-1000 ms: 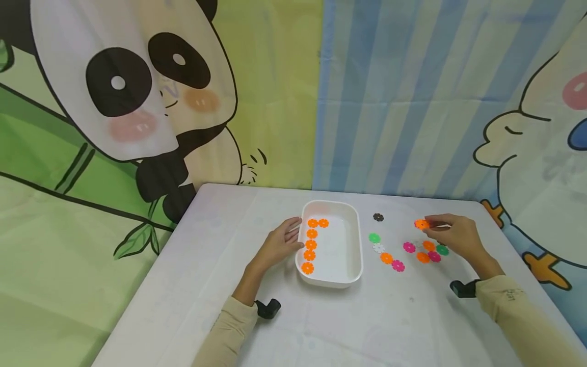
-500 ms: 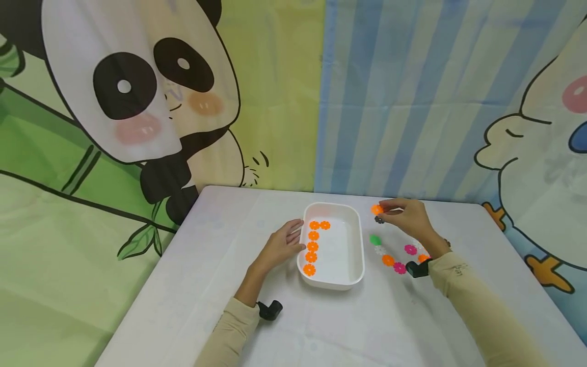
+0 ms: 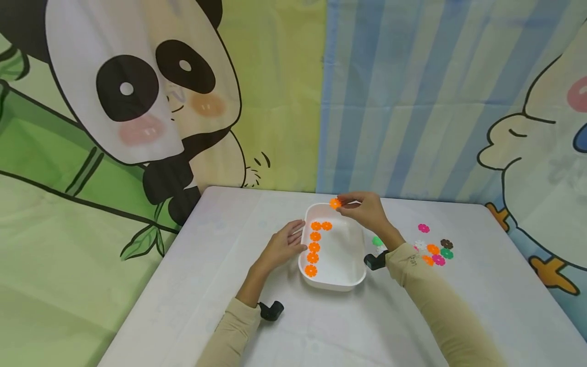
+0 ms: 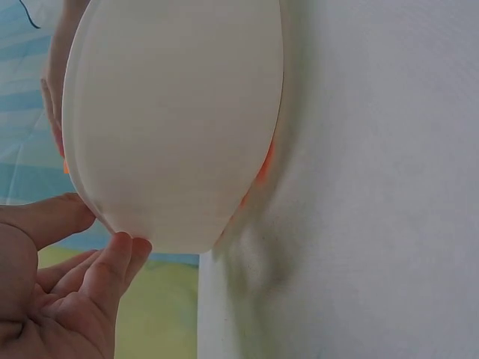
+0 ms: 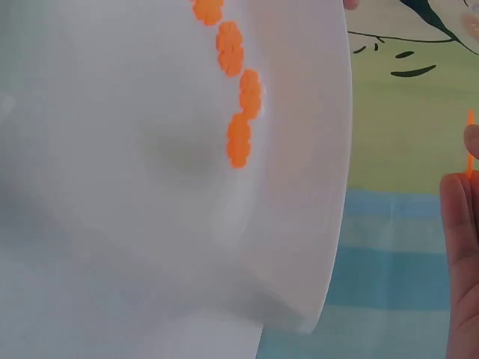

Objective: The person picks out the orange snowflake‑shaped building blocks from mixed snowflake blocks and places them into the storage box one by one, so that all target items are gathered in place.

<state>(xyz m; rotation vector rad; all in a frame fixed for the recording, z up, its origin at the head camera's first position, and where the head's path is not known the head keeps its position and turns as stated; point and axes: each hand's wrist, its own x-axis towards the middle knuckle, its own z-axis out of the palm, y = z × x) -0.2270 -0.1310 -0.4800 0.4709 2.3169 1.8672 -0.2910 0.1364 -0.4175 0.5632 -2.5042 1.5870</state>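
Observation:
An orange flower-shaped disc is pinched by my right hand above the far rim of the white tray. In the right wrist view the disc shows edge-on between thumb and fingers. My left hand holds the tray's left side. The left wrist view has its thumb at the rim and fingertips on the outer wall of the tray. Inside the tray, several orange discs form a line along the left, with another disc beside the farthest one.
Right of the tray lies a loose group of pink, orange, white, brown and green discs. A light green disc is partly hidden by the right wrist. A printed curtain hangs behind the white table.
My right hand has carried the orange disc leftward from the loose group, past the tray's right side to its far rim. The left hand stays at the tray's left side.

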